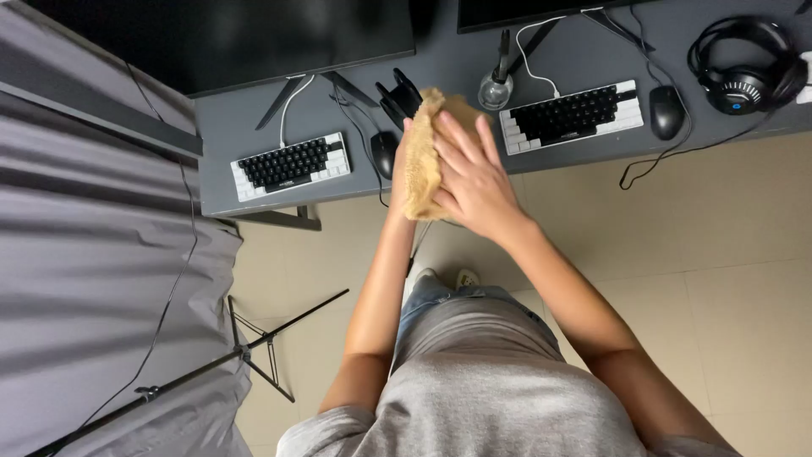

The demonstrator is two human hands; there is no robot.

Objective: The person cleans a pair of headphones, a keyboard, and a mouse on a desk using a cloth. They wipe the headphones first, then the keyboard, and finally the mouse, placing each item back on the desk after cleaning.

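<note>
A tan fuzzy cloth (420,156) is held upright in front of the grey desk (254,140). My left hand (398,169) is mostly hidden behind it, gripping its left edge. My right hand (467,173) lies flat against the cloth's right face with fingers spread. Both forearms reach forward from my grey shirt.
On the desk lie a small black-and-white keyboard (292,165), a black mouse (383,152), a second keyboard (571,116), another mouse (666,111), a headset (746,72), a clear glass-based stand (496,89) and two monitors. A grey curtain (93,254) and a black tripod (254,347) stand left.
</note>
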